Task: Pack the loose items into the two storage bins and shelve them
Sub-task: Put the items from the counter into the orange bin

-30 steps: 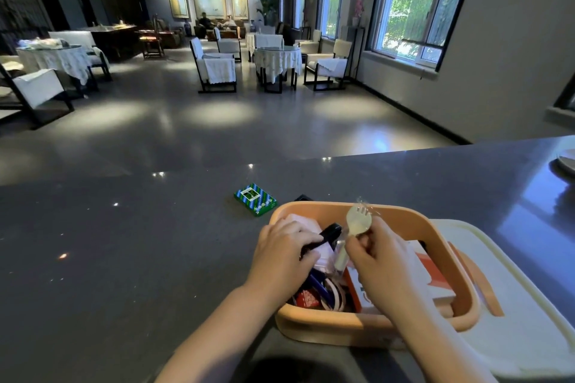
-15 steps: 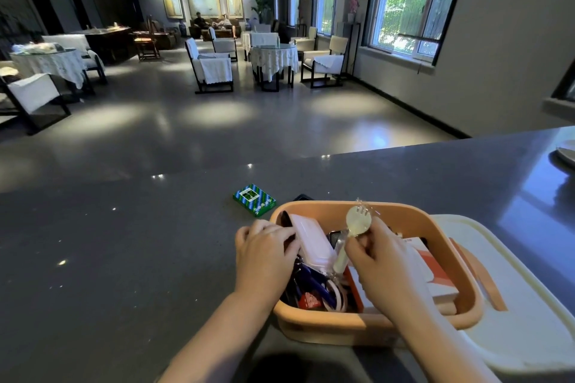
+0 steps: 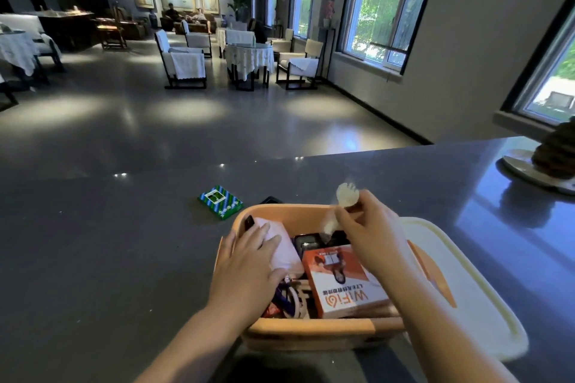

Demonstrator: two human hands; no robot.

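An orange storage bin (image 3: 311, 333) stands on the dark counter in front of me. Inside lie an orange and white box (image 3: 342, 280), a white pouch (image 3: 284, 247), a dark device and small bits. My left hand (image 3: 249, 261) lies flat, pressing on the white pouch at the bin's left side. My right hand (image 3: 370, 233) is above the bin's far right part, shut on a pale plastic fork (image 3: 345, 196) that sticks up, blurred. A green and blue striped small box (image 3: 220, 202) lies loose on the counter beyond the bin.
A white lid with an orange handle (image 3: 460, 289) lies to the right, partly under the bin. A small black object (image 3: 270, 199) peeks out behind the bin's far rim. A plate with a dark heap (image 3: 547, 165) sits at the far right. Beyond the counter is a dining room.
My left hand let go of the black item and now presses flat on the white pouch. My right hand lifted the fork up and to the right. The orange box is now uncovered.
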